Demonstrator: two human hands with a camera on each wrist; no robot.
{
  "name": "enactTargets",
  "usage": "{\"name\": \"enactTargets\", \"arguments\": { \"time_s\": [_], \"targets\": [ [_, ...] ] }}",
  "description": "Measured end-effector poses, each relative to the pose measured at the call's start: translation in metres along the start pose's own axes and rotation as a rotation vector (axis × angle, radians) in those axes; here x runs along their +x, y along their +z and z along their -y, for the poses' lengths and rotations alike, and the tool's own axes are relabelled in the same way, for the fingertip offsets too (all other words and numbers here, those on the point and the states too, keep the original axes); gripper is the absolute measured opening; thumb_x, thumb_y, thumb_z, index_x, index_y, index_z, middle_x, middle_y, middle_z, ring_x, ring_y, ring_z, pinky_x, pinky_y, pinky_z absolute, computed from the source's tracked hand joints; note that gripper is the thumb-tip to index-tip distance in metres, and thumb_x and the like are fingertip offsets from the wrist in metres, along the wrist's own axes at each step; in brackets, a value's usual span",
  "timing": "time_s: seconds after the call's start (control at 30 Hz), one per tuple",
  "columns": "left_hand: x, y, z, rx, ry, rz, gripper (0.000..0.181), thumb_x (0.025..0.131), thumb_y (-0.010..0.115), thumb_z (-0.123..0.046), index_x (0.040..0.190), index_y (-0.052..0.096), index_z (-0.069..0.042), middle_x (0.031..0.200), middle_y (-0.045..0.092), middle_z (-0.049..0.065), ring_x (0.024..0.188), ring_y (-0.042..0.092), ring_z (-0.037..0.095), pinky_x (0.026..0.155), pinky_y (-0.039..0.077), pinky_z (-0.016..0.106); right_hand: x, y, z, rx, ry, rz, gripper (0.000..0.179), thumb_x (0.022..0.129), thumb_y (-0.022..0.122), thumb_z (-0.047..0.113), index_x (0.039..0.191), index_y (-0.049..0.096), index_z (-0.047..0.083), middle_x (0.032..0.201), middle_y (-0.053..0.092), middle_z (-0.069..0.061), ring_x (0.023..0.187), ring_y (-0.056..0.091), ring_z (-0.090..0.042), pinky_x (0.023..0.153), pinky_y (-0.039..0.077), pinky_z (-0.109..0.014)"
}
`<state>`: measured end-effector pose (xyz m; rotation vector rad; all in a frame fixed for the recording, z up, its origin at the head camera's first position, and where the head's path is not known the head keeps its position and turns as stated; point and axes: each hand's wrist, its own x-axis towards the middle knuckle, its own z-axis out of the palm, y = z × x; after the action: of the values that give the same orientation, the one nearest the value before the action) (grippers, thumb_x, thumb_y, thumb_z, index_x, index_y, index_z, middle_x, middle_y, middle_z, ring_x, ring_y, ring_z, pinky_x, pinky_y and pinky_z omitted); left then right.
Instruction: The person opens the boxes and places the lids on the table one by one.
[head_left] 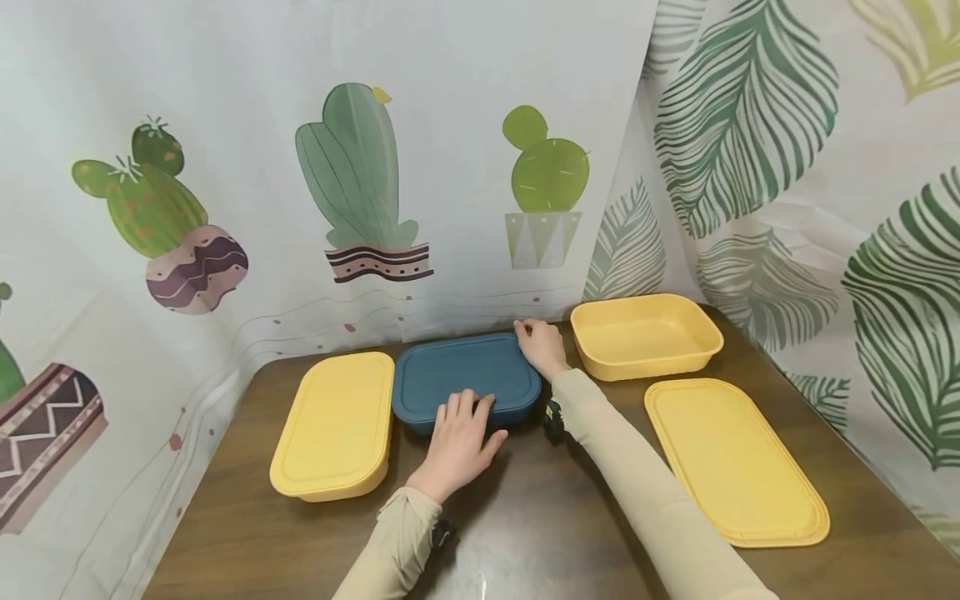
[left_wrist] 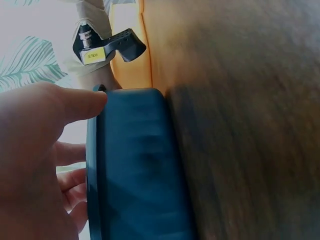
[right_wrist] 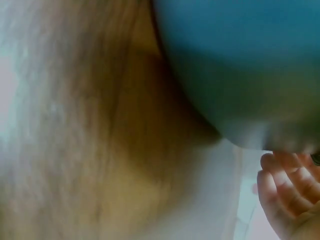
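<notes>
A dark blue lidded food container (head_left: 468, 375) stands toward the back of the table. My left hand (head_left: 459, 442) rests on its front edge, fingers lying over the lid. In the left wrist view the thumb (left_wrist: 82, 104) touches the lid's rim (left_wrist: 94, 165). My right hand (head_left: 543, 348) lies at the back right corner of the same container, fingers bent over the edge. The right wrist view is blurred: the container's wall (right_wrist: 240, 90) fills the upper right, and the right fingers (right_wrist: 287, 187) show at its far edge; their contact is partly hidden.
To the left stands a yellow lidded container (head_left: 337, 421), close beside the blue one. An uncovered yellow container (head_left: 645, 333) stands at the back right. In front of it lies a loose yellow lid (head_left: 738, 462). The patterned curtain (head_left: 465, 167) hangs behind the brown table (head_left: 540, 517).
</notes>
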<state>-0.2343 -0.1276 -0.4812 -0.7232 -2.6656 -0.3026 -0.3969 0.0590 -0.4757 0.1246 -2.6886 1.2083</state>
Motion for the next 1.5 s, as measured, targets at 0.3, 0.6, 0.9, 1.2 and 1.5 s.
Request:
{"name": "enactTargets", "arguments": {
  "time_s": [0.3,0.6,0.9,1.2,1.5],
  "targets": [
    [0.009,-0.017,0.017,-0.306,-0.067,-0.094,0.041,0.101,0.063,-0.029,0.135,0.061,-0.006,0.122,0.058,0.011,0.105,0.048,0.028,0.091,0.042,0.046,-0.006,-0.012,0.011,-0.079,-0.112,-0.012,0.034,0.107,0.050,0.030,0.121,0.069,0.006,0.124,0.064,-0.016,0.115,0.060,-0.035,0.096,0.049,-0.050],
    [-0.001,-0.045,0.051,-0.193,-0.247,-0.203,0.039,0.099,0.067,-0.023,0.130,0.063,0.000,0.125,0.058,0.020,0.118,0.049,0.040,0.099,0.041,0.054,-0.040,-0.026,0.033,-0.069,-0.298,0.032,0.030,0.104,0.057,0.028,0.122,0.069,0.007,0.141,0.053,-0.017,0.135,0.044,-0.036,0.109,0.038,-0.052],
    [-0.022,-0.061,0.082,-0.054,-0.278,-0.119,0.045,0.097,0.069,-0.026,0.127,0.063,0.007,0.127,0.059,0.027,0.124,0.050,0.044,0.107,0.038,0.054,-0.075,-0.031,0.030,-0.041,-0.412,0.131,0.043,0.101,0.062,0.036,0.135,0.061,0.009,0.161,0.032,-0.012,0.143,0.036,-0.035,0.111,0.037,-0.054],
    [-0.027,-0.065,0.078,-0.048,-0.287,-0.030,0.048,0.098,0.068,-0.027,0.126,0.063,0.011,0.129,0.060,0.027,0.128,0.050,0.043,0.116,0.029,0.055,-0.085,-0.034,0.014,-0.162,-0.445,0.331,0.053,0.102,0.060,0.038,0.142,0.057,0.003,0.159,0.036,-0.014,0.147,0.032,-0.035,0.120,0.022,-0.051],
    [-0.023,-0.060,0.073,-0.050,-0.306,0.014,0.050,0.098,0.068,-0.029,0.126,0.063,0.012,0.131,0.059,0.028,0.128,0.051,0.043,0.115,0.033,0.053,-0.084,-0.035,0.004,-0.158,-0.462,0.318,0.048,0.103,0.061,0.031,0.140,0.058,0.000,0.152,0.046,-0.018,0.146,0.034,-0.030,0.122,0.014,-0.051]
  ]
}}
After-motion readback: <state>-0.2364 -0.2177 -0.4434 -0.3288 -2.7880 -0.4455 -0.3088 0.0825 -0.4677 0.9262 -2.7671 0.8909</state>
